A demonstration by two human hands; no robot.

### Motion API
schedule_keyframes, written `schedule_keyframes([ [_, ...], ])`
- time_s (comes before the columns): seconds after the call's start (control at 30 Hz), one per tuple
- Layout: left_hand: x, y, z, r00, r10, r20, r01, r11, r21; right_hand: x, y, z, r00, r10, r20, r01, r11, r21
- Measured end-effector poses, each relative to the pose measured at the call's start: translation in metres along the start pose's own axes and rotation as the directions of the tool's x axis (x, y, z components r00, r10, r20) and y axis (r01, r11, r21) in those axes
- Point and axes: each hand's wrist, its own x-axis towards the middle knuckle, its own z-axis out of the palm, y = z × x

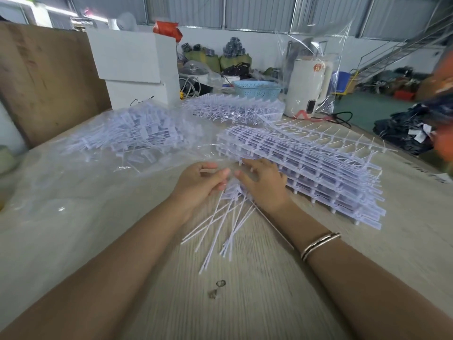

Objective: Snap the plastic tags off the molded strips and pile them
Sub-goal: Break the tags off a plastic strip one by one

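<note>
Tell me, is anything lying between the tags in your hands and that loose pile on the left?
Nothing visible does. The left hand and right hand hold a bunch of tags; between it and the pile lies only the flat clear plastic sheet that the pile rests on.

White tags (228, 222) fanned, strips (306, 165) stacked rt
</note>
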Motion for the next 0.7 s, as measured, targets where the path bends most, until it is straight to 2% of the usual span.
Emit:
schedule_keyframes([
  [0.07,-0.002,-0.001,-0.002,0.996,0.085,-0.015,-0.078,0.960,0.270,-0.002,-0.001,-0.009,0.996,-0.032,-0.087,0.041,0.994,0.097],
  [0.13,-0.008,0.001,-0.009,0.982,0.187,0.024,-0.168,0.809,0.564,-0.002,0.001,-0.027,0.994,0.013,-0.106,0.001,0.991,0.133],
  [0.2,-0.014,0.007,-0.017,0.980,0.185,0.068,-0.172,0.632,0.755,-0.002,0.004,-0.052,0.992,0.127,0.022,-0.128,0.990,0.051],
  [0.27,-0.021,0.017,-0.019,0.990,0.086,0.109,-0.138,0.488,0.862,-0.006,0.004,-0.070,0.935,0.232,0.268,-0.208,0.971,-0.117],
  [0.33,-0.028,0.021,-0.014,0.985,-0.027,0.171,-0.146,0.394,0.907,-0.012,0.000,-0.073,0.837,0.281,0.470,-0.186,0.953,-0.240],
  [0.43,-0.034,0.020,0.001,0.970,-0.051,0.236,-0.203,0.359,0.911,-0.022,-0.019,-0.060,0.765,0.218,0.606,-0.182,0.976,-0.122],
  [0.5,-0.032,0.018,0.006,0.964,-0.039,0.263,-0.230,0.374,0.898,-0.027,-0.031,-0.049,0.744,0.145,0.653,-0.170,0.985,-0.024],
  [0.6,-0.029,0.022,-0.003,0.918,-0.072,0.390,-0.312,0.479,0.821,-0.030,-0.038,-0.038,0.733,0.050,0.679,-0.116,0.992,0.051],
  [0.63,-0.028,0.022,-0.006,0.900,-0.081,0.427,-0.344,0.469,0.813,-0.030,-0.037,-0.037,0.738,0.041,0.673,-0.131,0.988,0.085],
  [0.7,-0.023,0.018,-0.010,0.889,-0.071,0.453,-0.397,0.374,0.838,-0.029,-0.033,-0.037,0.773,0.060,0.631,-0.187,0.973,0.136],
])
